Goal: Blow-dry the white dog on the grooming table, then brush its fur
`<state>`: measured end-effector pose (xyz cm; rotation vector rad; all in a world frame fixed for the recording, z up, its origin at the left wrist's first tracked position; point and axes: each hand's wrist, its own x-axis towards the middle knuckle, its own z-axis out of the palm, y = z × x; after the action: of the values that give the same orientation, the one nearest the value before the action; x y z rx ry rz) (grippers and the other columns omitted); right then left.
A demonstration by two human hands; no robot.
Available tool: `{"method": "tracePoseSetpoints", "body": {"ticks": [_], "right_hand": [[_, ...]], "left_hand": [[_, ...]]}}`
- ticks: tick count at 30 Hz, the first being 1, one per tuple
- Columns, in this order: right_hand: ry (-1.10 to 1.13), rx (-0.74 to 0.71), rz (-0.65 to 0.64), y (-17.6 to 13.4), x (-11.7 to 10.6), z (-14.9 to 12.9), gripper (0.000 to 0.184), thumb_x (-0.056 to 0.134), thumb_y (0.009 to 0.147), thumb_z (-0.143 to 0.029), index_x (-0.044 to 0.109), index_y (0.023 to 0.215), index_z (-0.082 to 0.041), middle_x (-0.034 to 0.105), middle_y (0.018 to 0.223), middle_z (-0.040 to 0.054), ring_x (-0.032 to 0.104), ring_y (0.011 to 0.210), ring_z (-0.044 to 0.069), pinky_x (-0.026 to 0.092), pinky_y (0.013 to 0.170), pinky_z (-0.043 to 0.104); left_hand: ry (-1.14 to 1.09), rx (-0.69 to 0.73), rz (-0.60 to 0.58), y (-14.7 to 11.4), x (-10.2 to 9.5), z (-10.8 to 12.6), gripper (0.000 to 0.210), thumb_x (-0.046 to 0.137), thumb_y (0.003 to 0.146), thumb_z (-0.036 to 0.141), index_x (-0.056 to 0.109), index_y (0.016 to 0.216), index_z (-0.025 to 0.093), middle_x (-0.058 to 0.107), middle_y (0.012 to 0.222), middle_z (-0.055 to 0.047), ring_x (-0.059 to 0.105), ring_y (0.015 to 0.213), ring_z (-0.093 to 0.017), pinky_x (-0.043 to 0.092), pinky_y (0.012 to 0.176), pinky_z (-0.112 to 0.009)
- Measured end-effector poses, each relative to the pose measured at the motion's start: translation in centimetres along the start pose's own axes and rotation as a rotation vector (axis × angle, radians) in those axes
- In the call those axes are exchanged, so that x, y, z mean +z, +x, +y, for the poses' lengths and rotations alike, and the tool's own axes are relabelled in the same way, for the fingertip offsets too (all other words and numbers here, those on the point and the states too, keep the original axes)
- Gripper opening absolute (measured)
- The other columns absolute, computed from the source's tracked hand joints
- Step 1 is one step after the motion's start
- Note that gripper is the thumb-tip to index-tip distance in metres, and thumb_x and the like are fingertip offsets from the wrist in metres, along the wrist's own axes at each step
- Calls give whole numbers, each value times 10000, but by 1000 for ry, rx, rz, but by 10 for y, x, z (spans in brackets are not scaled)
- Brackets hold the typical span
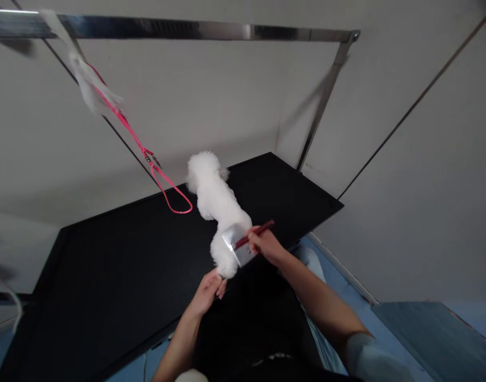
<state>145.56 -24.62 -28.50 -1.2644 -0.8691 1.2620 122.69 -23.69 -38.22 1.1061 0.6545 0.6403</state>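
A small white fluffy dog (219, 199) stands on the black grooming table (119, 276), its head toward the wall and its rear toward me. My left hand (208, 291) is closed around the end of its hind leg (226, 261), at the table's near edge; the paw itself is hidden by my fingers. In my right hand (262, 244) is a slicker brush (235, 245) with a dark red handle and a shiny metal head. The brush head lies against the fur of the dog's hindquarters. Its pins face away from me and cannot be seen.
A pink grooming loop (167, 188) hangs left of the dog from a metal overhead bar (187, 29). White cloth (87, 79) is tied on the bar near the loop. The bar's upright post (322, 106) stands at the table's back right. A grey wall closes off the far side.
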Motion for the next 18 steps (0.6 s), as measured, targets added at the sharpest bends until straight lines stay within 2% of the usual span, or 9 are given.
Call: {"method": "tracePoseSetpoints", "body": {"ticks": [2,3,7,8,11,12,15,16,18], "right_hand": [[14,-123,237,12,-7,2,263,633,765,-469,536,790,-225,485,475,-87,431,431,96,347,448,225],[8,-151,241,14,-9,3,275,633,766,-480,540,797,-223,486,476,-87,435,431,96,352,453,226],[-103,3,-348,12,-5,9,342,704,722,-512,598,764,-190,546,481,-48,487,451,114,399,496,256],[-107,5,-345,13,-4,10,353,712,714,-523,599,754,-191,552,485,-42,491,463,117,404,512,263],[-50,-102,-5,19,-4,12,347,674,741,-557,576,761,-225,510,487,-56,451,480,116,390,526,263],[-42,-102,2,20,-4,13,341,672,744,-557,575,769,-231,503,492,-58,444,481,116,385,521,261],[-66,25,-284,24,-1,21,365,712,702,-550,589,756,-211,523,494,-52,459,462,114,380,498,257],[-56,39,-287,25,-1,24,384,723,679,-555,584,743,-203,520,487,-55,455,450,109,374,491,253],[-2,-17,-75,29,-3,27,413,684,687,-593,553,754,-207,482,484,-73,438,453,99,367,497,242]], "left_hand": [[-42,9,11,-2,-1,0,503,635,795,659,507,748,175,357,520,89,290,431,-56,327,435,-206],[-55,11,15,-2,-2,0,503,640,792,656,495,731,177,358,517,89,292,429,-54,325,435,-205],[-99,-22,12,-4,-4,0,502,673,780,628,474,684,177,359,504,84,307,431,-51,318,442,-200],[-128,-32,15,-5,-5,0,501,680,773,628,476,692,177,352,506,88,294,430,-49,312,437,-198],[-235,-67,25,-8,-5,3,494,695,763,624,480,733,181,342,524,93,253,434,-45,301,423,-190],[-259,-87,26,-8,-5,3,487,710,758,608,476,730,182,338,524,94,248,436,-44,302,422,-188],[-328,-149,38,-10,-4,2,463,776,726,533,471,717,184,306,521,99,232,441,-42,300,421,-175],[-360,-158,43,-11,-4,1,461,788,716,522,473,722,185,295,525,101,223,443,-42,296,417,-171],[-425,-155,53,-11,-2,-4,461,788,715,529,479,734,187,279,537,101,206,446,-43,284,407,-164]]}}
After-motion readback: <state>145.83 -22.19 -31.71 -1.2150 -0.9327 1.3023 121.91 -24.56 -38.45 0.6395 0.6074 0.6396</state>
